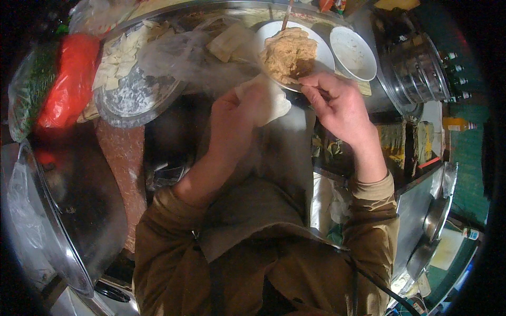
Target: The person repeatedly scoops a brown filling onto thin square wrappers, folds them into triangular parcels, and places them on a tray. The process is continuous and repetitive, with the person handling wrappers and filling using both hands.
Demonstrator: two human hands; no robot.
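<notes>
A pale dough wrapper (279, 106) lies spread across my left hand (234, 122), held at its edge by the fingers. My right hand (340, 103) pinches what looks like a thin stick, mostly hidden by the fingers, at the near rim of a white plate (325, 46). On that plate sits a large mound of minced, light-brown filling (290, 49), with a wooden stick (287, 17) standing in its far side. Just right of the plate is a white bowl (353, 53) with residue inside.
Left on the counter, a floured round metal tray (132, 94) holds several folded dough pieces (122, 55). Clear plastic partly covers a stack of wrappers (232, 42). A red plastic bag (73, 79) and bagged greens (31, 89) stand farther left. Stacked steel pots (415, 75) rise at right.
</notes>
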